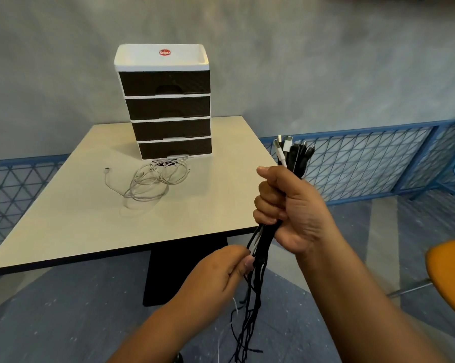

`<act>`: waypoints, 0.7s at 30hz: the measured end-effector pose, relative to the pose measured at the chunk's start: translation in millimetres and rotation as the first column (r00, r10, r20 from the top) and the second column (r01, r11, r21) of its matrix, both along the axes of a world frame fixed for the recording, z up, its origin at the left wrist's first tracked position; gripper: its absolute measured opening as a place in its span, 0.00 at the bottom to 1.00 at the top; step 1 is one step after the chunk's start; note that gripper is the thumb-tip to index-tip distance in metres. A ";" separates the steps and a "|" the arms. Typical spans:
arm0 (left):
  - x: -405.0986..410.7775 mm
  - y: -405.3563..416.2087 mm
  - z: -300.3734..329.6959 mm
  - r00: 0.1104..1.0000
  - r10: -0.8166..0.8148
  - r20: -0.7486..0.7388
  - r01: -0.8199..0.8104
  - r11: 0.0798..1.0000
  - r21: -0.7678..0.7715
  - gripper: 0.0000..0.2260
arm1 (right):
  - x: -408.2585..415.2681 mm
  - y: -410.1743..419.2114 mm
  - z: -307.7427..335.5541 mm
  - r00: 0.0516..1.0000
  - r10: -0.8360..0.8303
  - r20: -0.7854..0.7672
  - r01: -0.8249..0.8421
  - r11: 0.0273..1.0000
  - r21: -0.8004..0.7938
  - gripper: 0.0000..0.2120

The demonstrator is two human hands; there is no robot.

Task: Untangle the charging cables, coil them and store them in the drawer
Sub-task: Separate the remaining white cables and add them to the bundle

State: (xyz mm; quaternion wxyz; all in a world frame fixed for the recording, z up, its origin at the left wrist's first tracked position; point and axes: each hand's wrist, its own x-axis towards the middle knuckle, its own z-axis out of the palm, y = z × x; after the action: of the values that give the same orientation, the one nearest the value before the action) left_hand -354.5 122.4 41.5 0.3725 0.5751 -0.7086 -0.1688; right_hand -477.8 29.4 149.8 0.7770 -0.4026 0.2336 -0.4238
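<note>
My right hand (286, 205) grips a bundle of black and white cables (294, 158) in a fist, plug ends sticking up, tails hanging below the table (63, 218) edge. My left hand (218, 276) pinches the strands just under it. Loose white cables (153, 179) lie on the table in front of the drawer unit (168, 106), whose four drawers are closed.
</note>
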 end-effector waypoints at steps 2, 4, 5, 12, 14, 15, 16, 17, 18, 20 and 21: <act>0.6 -1.2 -1.9 0.999 0.039 0.028 -0.038 0.998 -0.048 0.21 | 1.5 3.9 -2.8 0.999 -0.020 -0.037 0.019 0.999 -0.034 0.21; 4.1 -2.2 -1.0 0.987 0.119 -0.107 -0.127 0.989 -0.071 0.17 | 2.2 9.0 -3.3 0.999 -0.006 -0.042 0.003 0.999 -0.054 0.23; 5.6 -2.4 1.5 0.964 0.139 -0.225 -0.148 0.989 -0.024 0.18 | 2.3 11.3 -2.7 0.999 0.013 -0.036 -0.015 0.998 -0.059 0.23; -17.1 -17.3 21.6 0.839 0.022 -0.544 0.183 0.929 0.320 0.09 | 9.9 11.5 6.0 0.988 0.151 0.026 -0.149 0.987 -0.068 0.23; -20.6 -21.4 4.6 0.827 0.066 -0.559 0.153 0.929 0.336 0.15 | 9.2 0.1 14.5 0.987 0.156 0.044 -0.151 0.984 -0.095 0.23; -20.7 -22.6 -2.3 0.812 0.098 -0.576 0.126 0.933 0.336 0.17 | 9.0 -6.2 18.1 0.988 0.145 0.048 -0.140 0.985 -0.099 0.24; -19.4 -25.5 -8.9 0.797 0.132 -0.590 0.091 0.939 0.332 0.18 | 10.0 -12.1 21.0 0.991 0.127 0.049 -0.122 0.988 -0.095 0.24; -17.6 -29.7 -14.4 0.779 0.161 -0.606 0.061 0.942 0.329 0.18 | 12.7 -17.5 21.4 0.993 0.106 0.047 -0.102 0.992 -0.080 0.24; -14.9 -35.4 -18.2 0.768 0.188 -0.613 0.031 0.944 0.328 0.18 | 16.6 -22.4 20.8 0.995 0.085 0.044 -0.082 0.995 -0.062 0.24; -5.5 -49.1 -25.0 0.759 0.219 -0.613 0.004 0.940 0.342 0.16 | 28.3 -30.4 17.3 0.997 0.063 0.042 -0.062 0.998 -0.024 0.25; 1.4 -56.5 -29.0 0.770 0.215 -0.600 0.016 0.935 0.355 0.15 | 33.5 -34.5 16.3 0.997 0.055 0.050 -0.055 0.998 -0.004 0.25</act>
State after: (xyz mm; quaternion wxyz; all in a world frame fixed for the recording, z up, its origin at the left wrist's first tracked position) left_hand -353.2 66.0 12.5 0.4914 0.5779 -0.4705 -0.4507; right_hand -444.2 -5.2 166.0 0.7934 -0.3991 0.2026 -0.4125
